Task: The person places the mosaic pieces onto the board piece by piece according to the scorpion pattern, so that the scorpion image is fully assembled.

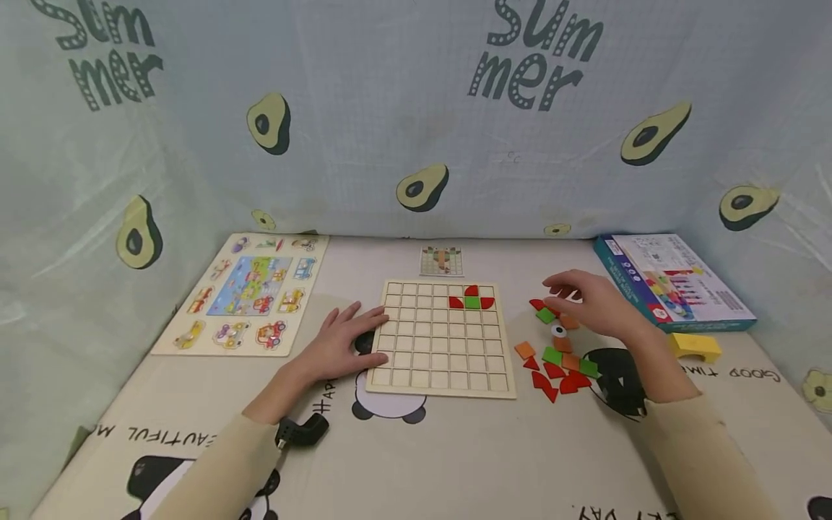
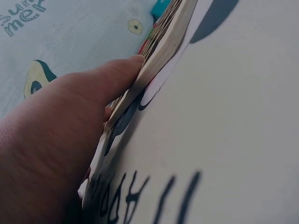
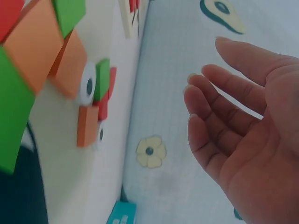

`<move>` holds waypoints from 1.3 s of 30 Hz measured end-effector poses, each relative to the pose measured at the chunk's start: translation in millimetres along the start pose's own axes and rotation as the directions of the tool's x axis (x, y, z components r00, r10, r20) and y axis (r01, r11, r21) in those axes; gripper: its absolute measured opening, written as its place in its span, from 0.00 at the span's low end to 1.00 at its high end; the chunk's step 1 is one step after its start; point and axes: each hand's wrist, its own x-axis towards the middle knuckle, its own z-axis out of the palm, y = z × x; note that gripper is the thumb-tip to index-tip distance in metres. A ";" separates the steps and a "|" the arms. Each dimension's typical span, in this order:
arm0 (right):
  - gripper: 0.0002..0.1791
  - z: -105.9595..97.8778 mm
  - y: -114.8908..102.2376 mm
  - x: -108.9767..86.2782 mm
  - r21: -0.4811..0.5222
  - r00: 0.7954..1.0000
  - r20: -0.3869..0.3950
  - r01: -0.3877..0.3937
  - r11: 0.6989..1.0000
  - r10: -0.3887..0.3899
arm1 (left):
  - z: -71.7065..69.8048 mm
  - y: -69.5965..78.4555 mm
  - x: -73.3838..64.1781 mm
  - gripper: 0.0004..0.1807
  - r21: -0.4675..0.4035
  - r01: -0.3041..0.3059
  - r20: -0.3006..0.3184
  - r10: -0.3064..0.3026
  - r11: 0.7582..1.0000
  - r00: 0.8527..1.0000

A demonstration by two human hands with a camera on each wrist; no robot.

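Note:
A square wooden grid board (image 1: 445,347) lies in the middle of the table. In its upper right cells a green square (image 1: 471,302) sits among three red quarter-round pieces. My left hand (image 1: 339,339) rests at the board's left edge, its thumb on the rim in the left wrist view. Above the loose pieces hovers my right hand (image 1: 588,300), fingers loosely bent with nothing in them, as the right wrist view shows. Below it lie red pieces, green squares (image 1: 552,355), orange squares (image 1: 524,350) and a white eye piece (image 1: 558,331).
Behind the board lies a small pattern card (image 1: 442,261). A wooden picture puzzle (image 1: 247,292) is at the left. On the right are a teal-edged box (image 1: 676,282) and a yellow arch block (image 1: 695,347). A printed curtain (image 1: 364,108) surrounds the table.

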 end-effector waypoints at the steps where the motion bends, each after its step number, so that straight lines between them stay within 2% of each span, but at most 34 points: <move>1: 0.22 -1.0 2.0 -1.8 -0.002 1.000 -0.006 -0.003 1.000 0.003 | -0.8 -0.5 0.8 0.39 -0.005 -0.009 0.005 0.009 1.000 1.000; 5: 0.21 0.6 11.7 -10.4 -0.012 1.000 -0.021 -0.003 1.000 0.002 | -0.2 -2.5 0.2 0.39 -0.023 -0.041 0.025 0.042 0.999 0.999; 12: 0.20 16.7 24.3 -25.5 -0.013 0.999 -0.028 -0.021 1.000 0.021 | 7.6 -2.4 -8.5 0.40 -0.032 -0.036 0.069 0.038 0.999 0.997; 15: 0.19 17.8 28.2 -28.8 -0.006 0.999 -0.025 -0.035 0.999 0.035 | 7.3 -3.0 -8.0 0.40 -0.022 -0.039 0.068 0.041 0.999 0.997; 19: 0.18 16.2 33.0 -26.1 -0.001 0.998 0.008 -0.055 0.998 0.055 | 4.1 -4.2 -5.7 0.39 -0.013 -0.046 0.047 0.046 0.999 0.998; 25: 0.15 13.8 38.1 -19.1 -0.016 0.998 0.067 -0.014 1.000 0.015 | 2.3 -5.4 -4.1 0.39 -0.013 -0.036 0.040 0.037 0.999 0.999; 29: 0.14 12.6 43.7 -18.7 -0.021 0.994 0.108 -0.015 1.000 0.017 | 3.8 -4.8 -3.6 0.39 -0.025 -0.034 0.041 0.035 0.999 0.999; 39: 0.20 4.7 56.3 -11.7 0.009 0.998 0.044 -0.039 0.999 0.039 | 0.8 -4.5 -0.4 0.39 -0.015 -0.045 0.027 0.045 0.999 0.999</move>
